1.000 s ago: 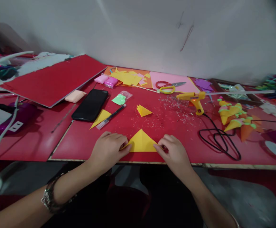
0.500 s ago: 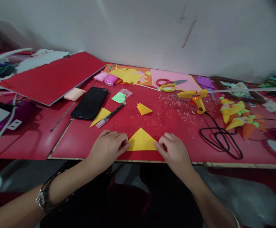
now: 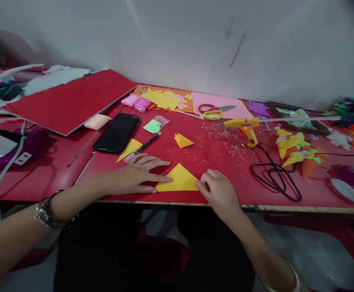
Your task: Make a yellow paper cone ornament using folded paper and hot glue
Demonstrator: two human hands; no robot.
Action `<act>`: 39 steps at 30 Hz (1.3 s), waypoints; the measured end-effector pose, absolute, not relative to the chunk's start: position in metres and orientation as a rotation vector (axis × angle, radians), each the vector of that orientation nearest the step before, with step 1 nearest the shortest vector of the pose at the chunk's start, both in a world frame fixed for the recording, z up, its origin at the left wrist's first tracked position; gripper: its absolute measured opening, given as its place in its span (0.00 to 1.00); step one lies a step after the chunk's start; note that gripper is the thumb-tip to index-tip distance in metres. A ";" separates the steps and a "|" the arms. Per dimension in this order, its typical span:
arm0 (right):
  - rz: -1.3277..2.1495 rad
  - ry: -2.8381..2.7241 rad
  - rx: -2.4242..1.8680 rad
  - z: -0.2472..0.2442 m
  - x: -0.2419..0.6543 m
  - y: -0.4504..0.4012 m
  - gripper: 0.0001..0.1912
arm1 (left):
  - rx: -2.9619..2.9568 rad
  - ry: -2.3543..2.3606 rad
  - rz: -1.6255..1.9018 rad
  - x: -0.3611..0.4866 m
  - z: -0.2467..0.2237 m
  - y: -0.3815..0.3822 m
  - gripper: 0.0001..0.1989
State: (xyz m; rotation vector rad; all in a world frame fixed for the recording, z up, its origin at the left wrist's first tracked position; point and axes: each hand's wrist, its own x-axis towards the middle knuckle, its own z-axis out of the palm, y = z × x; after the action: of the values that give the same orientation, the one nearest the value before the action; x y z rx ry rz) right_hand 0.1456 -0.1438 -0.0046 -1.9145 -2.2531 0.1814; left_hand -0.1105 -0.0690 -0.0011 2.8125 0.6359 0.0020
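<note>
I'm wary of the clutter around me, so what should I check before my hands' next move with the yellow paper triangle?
1. Yellow paper triangle on the table, point facing away from you: ok.
2. Left hand on the paper: ok, fingers spread, a fingertip over its left part.
3. Right hand at the right corner: ok, thumb on it, fingers curled.
4. Pen clear of the left hand: not ok, its near end lies right by the fingers.
5. Glue gun away from both hands: ok.
6. Glue gun cool: cannot tell, though its red light is lit.
</note>
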 end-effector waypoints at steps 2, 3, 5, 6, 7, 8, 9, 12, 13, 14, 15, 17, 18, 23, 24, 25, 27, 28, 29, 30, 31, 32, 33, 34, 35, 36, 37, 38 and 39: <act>0.161 -2.263 -1.914 -0.004 0.145 -0.144 0.14 | 2.794 0.605 -0.076 -0.112 0.002 -0.065 0.22; 0.133 -2.260 -1.908 -0.004 0.145 -0.145 0.12 | 2.781 0.605 -0.104 -0.113 0.003 -0.064 0.22; 0.002 -2.280 -1.849 -0.005 0.142 -0.147 0.08 | 2.751 0.613 -0.142 -0.113 0.005 -0.062 0.22; -0.094 -2.327 -1.774 -0.005 0.140 -0.149 0.09 | 2.740 0.610 -0.152 -0.113 0.005 -0.062 0.23; -0.191 -2.398 -1.669 -0.005 0.137 -0.150 0.14 | 2.731 0.605 -0.157 -0.112 0.005 -0.062 0.23; -0.267 -2.490 -1.541 -0.004 0.134 -0.152 0.17 | 2.725 0.603 -0.164 -0.112 0.005 -0.061 0.23; -0.307 -2.588 -1.402 -0.004 0.129 -0.153 0.20 | 2.720 0.603 -0.172 -0.112 0.004 -0.061 0.24; -0.245 -2.782 -1.100 0.000 0.115 -0.154 0.20 | 2.709 0.613 -0.191 -0.111 0.003 -0.060 0.25; -0.201 -2.809 -1.057 0.001 0.110 -0.154 0.20 | 2.704 0.615 -0.194 -0.111 0.003 -0.059 0.25; -0.163 -2.824 -1.031 0.001 0.106 -0.154 0.19 | 2.698 0.615 -0.199 -0.111 0.003 -0.059 0.25; -0.127 -2.828 -1.023 0.002 0.103 -0.153 0.18 | 2.690 0.614 -0.206 -0.111 0.003 -0.058 0.25; -0.057 -2.817 -1.034 0.003 0.098 -0.153 0.17 | 2.672 0.613 -0.226 -0.110 0.004 -0.058 0.26; -0.024 -2.808 -1.043 0.003 0.097 -0.152 0.17 | 2.664 0.612 -0.235 -0.110 0.005 -0.057 0.26; 0.057 -2.768 -1.123 0.004 0.101 -0.151 0.16 | 2.662 0.603 -0.236 -0.109 0.006 -0.057 0.27; 0.055 -2.762 -1.138 0.005 0.103 -0.152 0.15 | 2.662 0.602 -0.239 -0.109 0.006 -0.057 0.27; 0.050 -2.756 -1.156 0.006 0.106 -0.152 0.15 | 2.662 0.602 -0.246 -0.109 0.006 -0.057 0.27; 0.048 -2.740 -1.206 0.008 0.112 -0.154 0.14 | 2.658 0.605 -0.264 -0.108 0.007 -0.057 0.27; 0.052 -2.729 -1.243 0.009 0.116 -0.155 0.14 | 2.655 0.607 -0.273 -0.108 0.008 -0.058 0.27; 0.056 -2.715 -1.287 0.010 0.121 -0.156 0.14 | 2.652 0.610 -0.279 -0.108 0.009 -0.058 0.27; 0.060 -2.699 -1.333 0.011 0.126 -0.158 0.14 | 2.649 0.611 -0.281 -0.107 0.010 -0.058 0.27; 0.061 -2.684 -1.377 0.012 0.131 -0.159 0.15 | 2.647 0.613 -0.281 -0.107 0.011 -0.059 0.26; 0.060 -2.668 -1.417 0.012 0.137 -0.161 0.16 | 2.648 0.614 -0.279 -0.107 0.012 -0.059 0.26; 0.058 -2.652 -1.455 0.013 0.143 -0.163 0.17 | 2.651 0.615 -0.273 -0.107 0.012 -0.059 0.26; 0.056 -2.636 -1.491 0.014 0.148 -0.165 0.18 | 2.657 0.616 -0.268 -0.107 0.013 -0.059 0.27; 0.057 -2.621 -1.524 0.015 0.153 -0.167 0.19 | 2.663 0.617 -0.265 -0.107 0.013 -0.059 0.27; 0.061 -2.609 -1.555 0.016 0.158 -0.169 0.20 | 2.668 0.621 -0.260 -0.107 0.012 -0.059 0.28; 0.062 -2.597 -1.584 0.017 0.162 -0.171 0.21 | 2.669 0.628 -0.253 -0.107 0.012 -0.059 0.30; 0.062 -2.584 -1.611 0.017 0.166 -0.173 0.22 | 2.666 0.638 -0.244 -0.107 0.011 -0.059 0.31; 0.060 -2.574 -1.633 0.018 0.168 -0.175 0.22 | 2.661 0.650 -0.235 -0.107 0.010 -0.059 0.33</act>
State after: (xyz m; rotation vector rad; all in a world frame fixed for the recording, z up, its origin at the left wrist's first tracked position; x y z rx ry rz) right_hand 0.1683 -0.1747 0.0179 -1.6328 -2.5744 0.0596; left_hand -0.1068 -0.0586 0.0100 2.6611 0.6495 -0.2352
